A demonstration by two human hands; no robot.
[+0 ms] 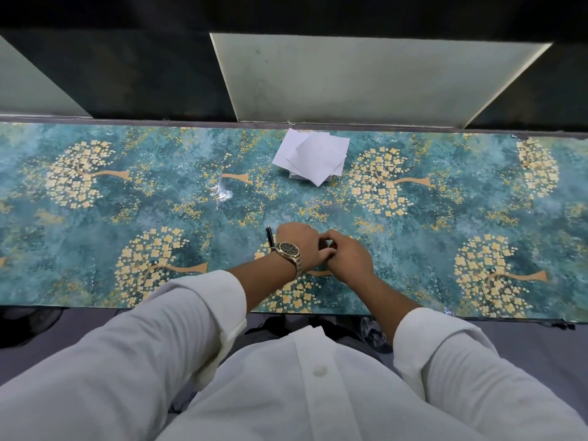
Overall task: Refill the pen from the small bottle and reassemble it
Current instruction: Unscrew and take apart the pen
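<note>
Head: two hands (pixel 299 243) (pixel 348 257), one pen (pixel 270 238)

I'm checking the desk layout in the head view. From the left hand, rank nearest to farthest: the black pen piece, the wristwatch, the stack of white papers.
1. Wristwatch, on the wrist of the left hand.
2. Black pen piece, lying just left of that hand.
3. Stack of white papers, at the desk's far edge.
</note>
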